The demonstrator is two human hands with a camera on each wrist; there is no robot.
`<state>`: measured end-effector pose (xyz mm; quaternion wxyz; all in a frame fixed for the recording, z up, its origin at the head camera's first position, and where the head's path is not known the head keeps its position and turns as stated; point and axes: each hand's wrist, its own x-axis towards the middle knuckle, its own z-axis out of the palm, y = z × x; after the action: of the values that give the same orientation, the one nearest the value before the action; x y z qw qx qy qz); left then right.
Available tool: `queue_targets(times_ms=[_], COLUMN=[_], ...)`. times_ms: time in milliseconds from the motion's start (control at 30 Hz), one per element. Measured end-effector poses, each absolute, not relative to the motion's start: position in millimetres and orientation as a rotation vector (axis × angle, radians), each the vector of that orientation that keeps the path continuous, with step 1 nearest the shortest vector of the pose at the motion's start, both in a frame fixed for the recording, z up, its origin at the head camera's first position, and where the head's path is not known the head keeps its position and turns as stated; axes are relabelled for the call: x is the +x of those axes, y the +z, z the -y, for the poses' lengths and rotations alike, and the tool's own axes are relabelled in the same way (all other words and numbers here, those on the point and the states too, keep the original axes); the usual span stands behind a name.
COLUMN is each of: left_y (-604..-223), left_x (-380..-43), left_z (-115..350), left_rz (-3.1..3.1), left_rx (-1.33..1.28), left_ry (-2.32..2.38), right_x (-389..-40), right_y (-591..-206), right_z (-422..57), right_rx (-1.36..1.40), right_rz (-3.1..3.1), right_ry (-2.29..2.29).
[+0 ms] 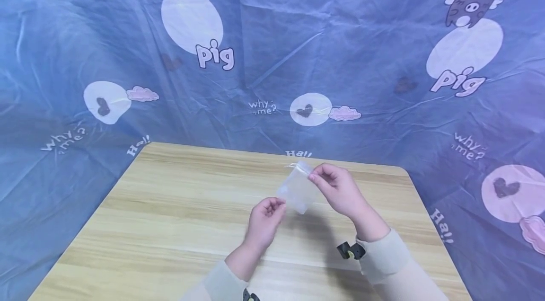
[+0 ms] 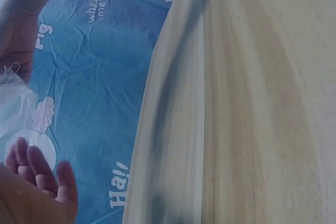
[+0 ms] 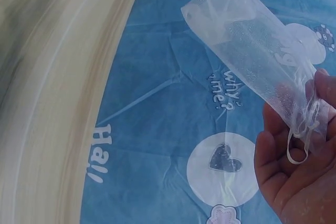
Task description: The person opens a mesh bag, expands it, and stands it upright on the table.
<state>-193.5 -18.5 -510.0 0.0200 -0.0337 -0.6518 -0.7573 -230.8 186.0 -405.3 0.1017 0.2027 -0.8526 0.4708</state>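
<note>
A small white sheer drawstring pouch is stretched at a slant between the two hands, above the table. The right hand pinches its gathered mouth between thumb and fingers; a thin loop of drawstring hangs there in the right wrist view. At the pouch's other end, the left hand has its thumb and index tips together at the bottom edge, seeming to pinch it. Its other fingers curve loosely in the left wrist view. A whiter patch shows through the mesh near the bottom; what it is, I cannot tell.
A wood-grain table lies under both hands. Blue printed cloth hangs behind it and along its sides. Both sleeves are pale, and a black wrist device sits at the right cuff.
</note>
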Motion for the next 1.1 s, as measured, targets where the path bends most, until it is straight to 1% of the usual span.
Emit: queue_targets(times_ms=[133, 467, 733, 900, 1100], left_y=[-513.0, -510.1, -516.1, -519.5, -518.7], left_x=[-195.5, -196.2, -193.2, -194.5, -202.6], left_z=[15.4, 10.3, 15.1, 21.9, 26.0], left_rz=[2.032, 2.060, 2.129, 2.182, 2.215], left_rx=[-0.236, -0.218, -0.303, -0.197, -0.045], left_ry=[-2.346, -2.360, -2.353, -2.329, -2.200], right_x=[-230.6, -228.9, -228.3, -228.7, -233.3], right_y=[-406.4, -405.3, -401.3, -401.0, -409.5], right_z=[-185.0, -184.3, -183.9, -184.4, -185.7], right_rx=[0.596, 0.605, 0.601, 0.622, 0.757], right_rz=[2.520, 2.521, 2.518, 2.529, 2.499], right_ry=[1.383, 1.350, 1.322, 1.276, 1.055])
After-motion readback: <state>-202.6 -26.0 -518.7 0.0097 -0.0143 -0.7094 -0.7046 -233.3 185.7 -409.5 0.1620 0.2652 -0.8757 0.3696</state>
